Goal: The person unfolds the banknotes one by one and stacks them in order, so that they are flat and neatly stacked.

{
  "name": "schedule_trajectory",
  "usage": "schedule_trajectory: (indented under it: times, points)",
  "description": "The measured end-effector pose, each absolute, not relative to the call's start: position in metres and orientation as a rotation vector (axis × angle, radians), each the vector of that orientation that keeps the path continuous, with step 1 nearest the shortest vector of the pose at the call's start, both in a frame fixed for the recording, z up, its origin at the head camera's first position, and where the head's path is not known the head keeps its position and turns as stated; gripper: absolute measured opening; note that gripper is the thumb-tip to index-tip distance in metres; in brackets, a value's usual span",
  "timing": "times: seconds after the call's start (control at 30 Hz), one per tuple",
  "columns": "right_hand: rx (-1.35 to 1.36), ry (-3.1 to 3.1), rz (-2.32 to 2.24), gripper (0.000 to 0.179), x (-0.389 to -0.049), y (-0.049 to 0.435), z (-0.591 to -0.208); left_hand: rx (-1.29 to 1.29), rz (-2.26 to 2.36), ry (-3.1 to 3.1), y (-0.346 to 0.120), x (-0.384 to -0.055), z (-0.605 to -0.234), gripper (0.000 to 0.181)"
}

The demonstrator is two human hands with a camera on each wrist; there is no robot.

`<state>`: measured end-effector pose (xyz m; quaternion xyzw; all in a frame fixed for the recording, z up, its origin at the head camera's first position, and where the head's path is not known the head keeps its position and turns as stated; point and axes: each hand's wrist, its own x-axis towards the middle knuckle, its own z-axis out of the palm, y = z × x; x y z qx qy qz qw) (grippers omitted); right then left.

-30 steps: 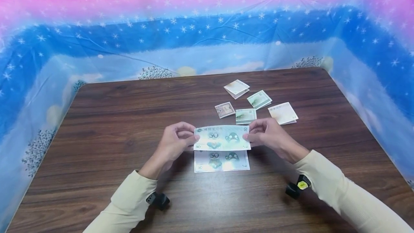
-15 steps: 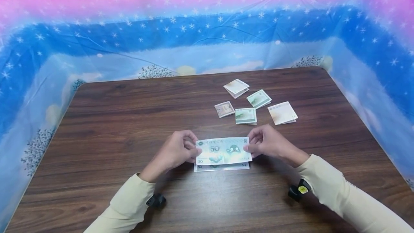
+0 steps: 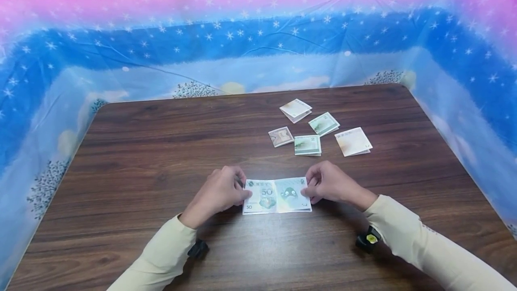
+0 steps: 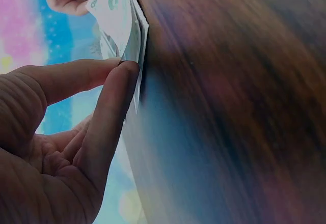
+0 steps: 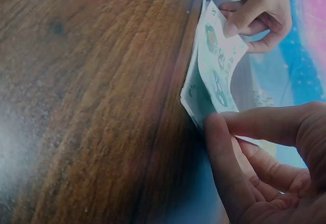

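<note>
We are folding the note (image 3: 277,196) in half lengthwise: the top half is lying over the bottom half, near the near edge of the table (image 3: 161,147), at centre. Judging by the wrist views, the layers are not yet flat; the next move calls for matching the edges and pressing a crease along the fold.

The left hand (image 3: 220,191) is pinching the note's left end between thumb and forefinger. The right hand (image 3: 329,184) is pinching the right end likewise, fingers curled.

Five folded notes (image 3: 307,144) are lying farther off, right of centre, well apart from the hands.
</note>
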<state>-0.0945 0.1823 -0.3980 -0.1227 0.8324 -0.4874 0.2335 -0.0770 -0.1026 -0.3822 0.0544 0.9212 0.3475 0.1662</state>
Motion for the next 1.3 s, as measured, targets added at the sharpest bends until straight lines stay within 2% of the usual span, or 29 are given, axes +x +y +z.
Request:
schedule_trajectory:
  times: [0.47, 0.67, 0.87, 1.3]
  points:
    - [-0.359, 2.476, -1.119, 0.022, -0.0932, 0.1785, -0.3988, 0.227, 0.770, 2.781, -0.0996, -0.0789, -0.3850, 0.026]
    - [-0.301, 2.471, -1.103, 0.033, -0.0951, 0.1810, -0.3992, 0.244, 0.732, 2.823, -0.0999, -0.0782, -0.3854, 0.034]
    - [-0.324, 2.497, -1.064, 0.043, -0.0950, 0.1827, -0.3999, 0.259, 0.729, 2.827, -0.0996, -0.0779, -0.3869, 0.033]
    - [-0.338, 2.455, -1.168, 0.034, -0.0977, 0.1865, -0.3987, 0.341, 0.796, 2.819, -0.0978, -0.0838, -0.3781, 0.023]
